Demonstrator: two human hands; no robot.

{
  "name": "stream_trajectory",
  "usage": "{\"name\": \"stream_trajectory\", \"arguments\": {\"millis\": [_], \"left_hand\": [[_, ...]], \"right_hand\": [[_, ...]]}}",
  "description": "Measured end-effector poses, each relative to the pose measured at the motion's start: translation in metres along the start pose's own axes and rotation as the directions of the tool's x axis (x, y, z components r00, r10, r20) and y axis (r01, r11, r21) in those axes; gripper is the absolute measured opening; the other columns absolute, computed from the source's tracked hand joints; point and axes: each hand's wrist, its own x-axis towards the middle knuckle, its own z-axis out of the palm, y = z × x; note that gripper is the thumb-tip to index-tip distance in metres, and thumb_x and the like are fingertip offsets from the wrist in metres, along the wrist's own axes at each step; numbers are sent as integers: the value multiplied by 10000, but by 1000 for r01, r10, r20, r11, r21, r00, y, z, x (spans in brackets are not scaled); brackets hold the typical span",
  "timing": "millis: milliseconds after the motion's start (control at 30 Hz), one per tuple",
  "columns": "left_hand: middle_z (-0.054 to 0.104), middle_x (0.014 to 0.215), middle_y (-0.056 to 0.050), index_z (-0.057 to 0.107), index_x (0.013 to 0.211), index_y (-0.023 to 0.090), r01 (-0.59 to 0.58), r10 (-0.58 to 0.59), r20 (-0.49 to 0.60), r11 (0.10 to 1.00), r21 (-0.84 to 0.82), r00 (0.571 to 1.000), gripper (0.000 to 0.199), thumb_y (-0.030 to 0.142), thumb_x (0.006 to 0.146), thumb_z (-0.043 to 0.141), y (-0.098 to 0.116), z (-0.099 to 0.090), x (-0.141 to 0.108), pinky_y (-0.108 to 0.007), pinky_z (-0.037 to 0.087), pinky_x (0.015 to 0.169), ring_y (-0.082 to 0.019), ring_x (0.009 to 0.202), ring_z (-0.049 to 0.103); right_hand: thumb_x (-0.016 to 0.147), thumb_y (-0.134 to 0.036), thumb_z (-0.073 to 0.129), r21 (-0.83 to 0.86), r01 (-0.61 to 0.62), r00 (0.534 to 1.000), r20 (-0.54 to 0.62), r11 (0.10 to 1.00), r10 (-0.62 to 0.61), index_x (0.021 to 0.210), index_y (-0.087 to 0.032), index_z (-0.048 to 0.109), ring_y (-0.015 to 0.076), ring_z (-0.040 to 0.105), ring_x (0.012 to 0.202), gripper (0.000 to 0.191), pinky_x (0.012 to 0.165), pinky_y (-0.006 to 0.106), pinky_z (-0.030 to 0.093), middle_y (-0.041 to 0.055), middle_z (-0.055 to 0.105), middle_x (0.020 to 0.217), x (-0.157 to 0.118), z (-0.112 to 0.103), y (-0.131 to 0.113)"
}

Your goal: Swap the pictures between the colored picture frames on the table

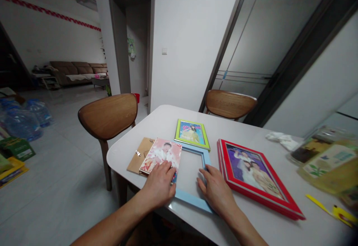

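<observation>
On the white table lies an empty light blue picture frame (192,200), its opening showing the tabletop. A pink photo print (165,152) overlaps the frame's left side and rests partly on a brown backing board (139,155) with metal clips. My left hand (160,182) lies on the lower part of the print, fingers spread. My right hand (216,190) is at the blue frame's right side, fingers apart and bent, touching its edge. Behind the blue frame is a green framed photo (192,132). To the right lies a red framed photo (254,175), stacked on another red frame.
A white cloth (282,140), plastic packages (330,164) and a yellow tool (342,215) lie on the table's right side. Wooden chairs (110,117) stand at the left and far edges. Large water bottles (22,123) sit on the floor at left.
</observation>
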Motion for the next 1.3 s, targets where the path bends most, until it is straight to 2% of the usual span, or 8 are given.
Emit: {"name": "stream_trajectory", "arguments": {"millis": [333,633,800,900,967,1133,1233,1300], "left_hand": [[534,1131,-100,466,1098,147,-36,37,-54,999,28,998,326,213,779,448,-11,-13,5,-353,369,913,-209,1059,472],[478,1188,-136,461,1109,120,-26,6,96,977,210,995,398,102,712,448,-3,0,14,-380,362,917,-251,1108,425],[531,1142,-119,481,1102,123,-12,9,-195,1000,-11,981,364,74,763,360,-9,-25,21,-360,367,920,-213,1062,480],[595,1035,-73,510,1070,156,6,-210,-468,916,-401,858,315,135,799,350,-5,-51,27,-323,414,855,-187,950,547],[626,930,-52,534,1014,160,-65,-400,-487,717,-694,776,265,213,816,367,4,-56,31,-307,453,775,-182,860,579],[636,851,-47,519,971,135,-210,-530,-211,63,-976,821,262,299,780,448,29,-17,36,-293,467,724,-178,805,598],[615,946,-66,482,1047,140,-88,-548,-100,47,-995,830,341,213,716,519,26,5,32,-293,439,785,-175,872,578],[594,998,-84,472,1060,137,22,-556,-78,171,-985,828,369,158,694,515,16,8,26,-304,422,819,-177,910,563]], "right_hand": [[767,-255,417,179,103,990,-118,978,-83,999,-107,592,225,482,991,326,879,358,368,138,558,1054,0,-2,-12],[754,-241,422,200,90,995,-65,976,-79,978,-119,607,233,521,940,315,845,375,389,127,595,1005,0,1,-14],[739,-260,434,389,78,990,-138,918,-25,972,-119,600,224,517,957,319,862,379,384,126,597,1002,0,-7,-17],[740,-323,433,619,15,992,-109,785,68,971,-151,590,211,536,940,328,825,372,418,107,602,1002,4,-15,-25],[723,-367,455,782,-102,988,8,614,154,995,-157,567,206,567,888,362,768,357,452,103,614,983,7,-19,-32],[712,-376,436,951,-297,901,310,-89,304,1091,-177,444,193,607,796,428,632,312,499,78,630,950,16,-24,-42],[683,-282,436,935,-277,859,344,-220,378,1104,-201,420,187,609,795,430,602,287,501,60,628,965,19,-26,-31],[644,-220,459,920,-337,836,390,-200,385,1117,-185,419,192,620,724,476,577,295,499,66,643,914,21,-25,-18]]}}
